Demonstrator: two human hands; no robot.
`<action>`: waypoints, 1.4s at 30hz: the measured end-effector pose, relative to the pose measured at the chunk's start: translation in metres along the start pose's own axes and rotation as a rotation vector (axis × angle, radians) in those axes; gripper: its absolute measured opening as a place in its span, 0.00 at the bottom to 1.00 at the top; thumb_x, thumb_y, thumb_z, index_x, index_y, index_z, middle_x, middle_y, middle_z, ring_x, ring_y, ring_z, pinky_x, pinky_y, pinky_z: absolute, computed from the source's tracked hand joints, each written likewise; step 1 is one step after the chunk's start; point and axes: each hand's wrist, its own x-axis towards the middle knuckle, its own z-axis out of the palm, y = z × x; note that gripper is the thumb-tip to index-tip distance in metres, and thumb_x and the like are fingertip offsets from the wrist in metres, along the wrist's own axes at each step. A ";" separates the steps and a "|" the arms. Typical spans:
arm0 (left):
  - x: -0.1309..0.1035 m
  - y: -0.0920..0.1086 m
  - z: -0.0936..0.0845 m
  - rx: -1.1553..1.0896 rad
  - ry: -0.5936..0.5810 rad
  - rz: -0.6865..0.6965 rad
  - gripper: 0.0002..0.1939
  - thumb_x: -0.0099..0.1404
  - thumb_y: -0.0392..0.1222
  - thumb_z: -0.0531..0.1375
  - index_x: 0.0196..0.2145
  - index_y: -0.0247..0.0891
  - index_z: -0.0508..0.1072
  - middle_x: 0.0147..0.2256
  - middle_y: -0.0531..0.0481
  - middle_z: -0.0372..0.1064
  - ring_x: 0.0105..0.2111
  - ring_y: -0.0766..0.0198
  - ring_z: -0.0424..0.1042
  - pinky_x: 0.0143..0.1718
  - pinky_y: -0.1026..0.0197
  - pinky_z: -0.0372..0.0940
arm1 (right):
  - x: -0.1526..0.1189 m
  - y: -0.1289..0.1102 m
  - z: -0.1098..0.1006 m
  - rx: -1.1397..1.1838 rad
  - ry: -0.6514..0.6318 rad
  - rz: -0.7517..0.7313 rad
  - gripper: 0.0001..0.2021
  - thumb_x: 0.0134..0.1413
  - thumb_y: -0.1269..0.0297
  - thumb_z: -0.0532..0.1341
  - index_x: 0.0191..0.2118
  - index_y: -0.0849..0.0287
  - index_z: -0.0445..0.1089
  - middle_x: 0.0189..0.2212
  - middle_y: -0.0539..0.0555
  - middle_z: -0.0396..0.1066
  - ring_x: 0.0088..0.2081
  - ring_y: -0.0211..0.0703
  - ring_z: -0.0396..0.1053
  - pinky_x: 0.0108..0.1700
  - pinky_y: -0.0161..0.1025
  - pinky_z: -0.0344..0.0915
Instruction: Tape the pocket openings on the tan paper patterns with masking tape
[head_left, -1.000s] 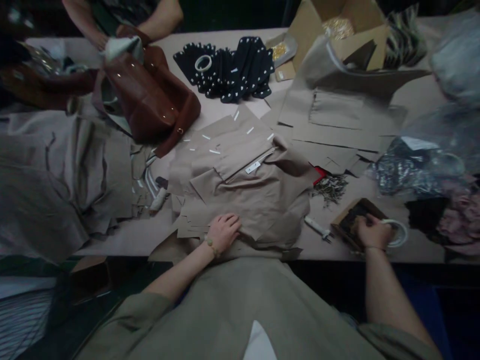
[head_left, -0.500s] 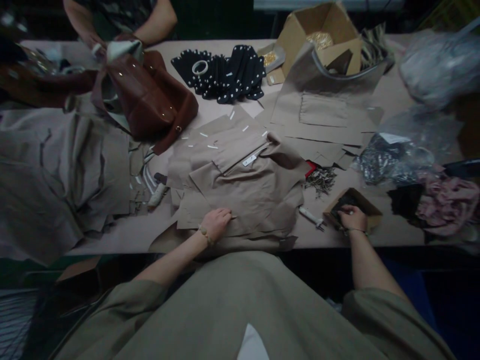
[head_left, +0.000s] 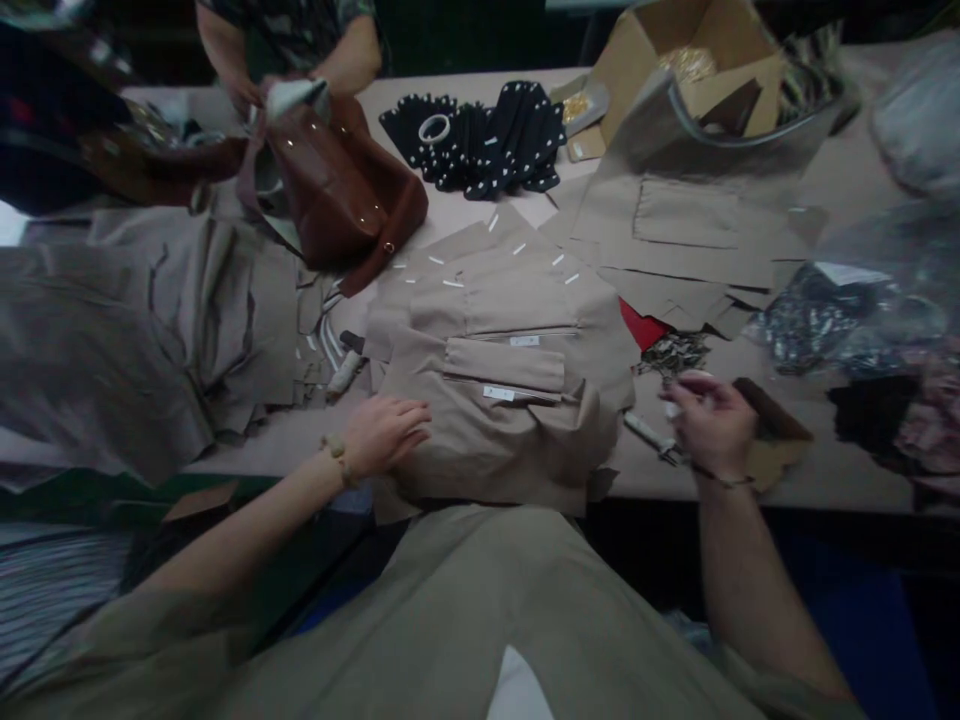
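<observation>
Two bare hands are showing over the table (head_left: 281,445). The left hand (head_left: 386,435) is holding its fingers outstretched and ungripped, tips overlapping the near-left edge of the taupe fabric (head_left: 517,435); contact is remaining unclear. That fabric is lying between both hands' fingers, its white label (head_left: 499,393) facing up to the right of the left fingertips. The right hand (head_left: 712,420) is curling its fingers toward the thumb; whether they are gripping anything cannot be told. Metal pieces (head_left: 675,352) are lying just beyond those fingertips, a small box (head_left: 776,455) sitting to their right.
</observation>
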 end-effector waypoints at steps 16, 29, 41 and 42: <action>0.098 0.038 0.093 -0.304 0.391 -0.173 0.10 0.72 0.41 0.60 0.47 0.39 0.79 0.44 0.45 0.80 0.44 0.58 0.77 0.48 0.58 0.70 | -0.112 -0.083 0.112 -0.178 -0.480 -0.316 0.14 0.65 0.57 0.60 0.49 0.56 0.79 0.44 0.58 0.75 0.46 0.48 0.71 0.48 0.40 0.66; 0.122 0.019 0.129 -0.399 0.180 -0.219 0.09 0.70 0.38 0.62 0.46 0.40 0.80 0.45 0.46 0.80 0.45 0.58 0.74 0.51 0.55 0.67 | -0.061 -0.035 0.163 -0.582 -0.890 -0.459 0.14 0.69 0.55 0.58 0.50 0.47 0.80 0.44 0.55 0.71 0.45 0.44 0.69 0.40 0.35 0.59; 0.124 0.018 0.132 -0.401 0.206 -0.214 0.08 0.70 0.39 0.62 0.45 0.41 0.80 0.41 0.47 0.79 0.43 0.59 0.73 0.48 0.57 0.67 | -0.048 -0.029 0.169 -0.529 -0.917 -0.431 0.11 0.64 0.57 0.64 0.46 0.48 0.82 0.42 0.54 0.75 0.42 0.42 0.71 0.40 0.34 0.59; 0.124 0.018 0.132 -0.390 0.197 -0.216 0.09 0.70 0.40 0.62 0.45 0.40 0.80 0.41 0.46 0.79 0.43 0.58 0.73 0.48 0.56 0.67 | -0.048 -0.028 0.170 -0.532 -0.914 -0.431 0.11 0.64 0.57 0.64 0.46 0.48 0.82 0.42 0.54 0.75 0.42 0.42 0.71 0.40 0.34 0.59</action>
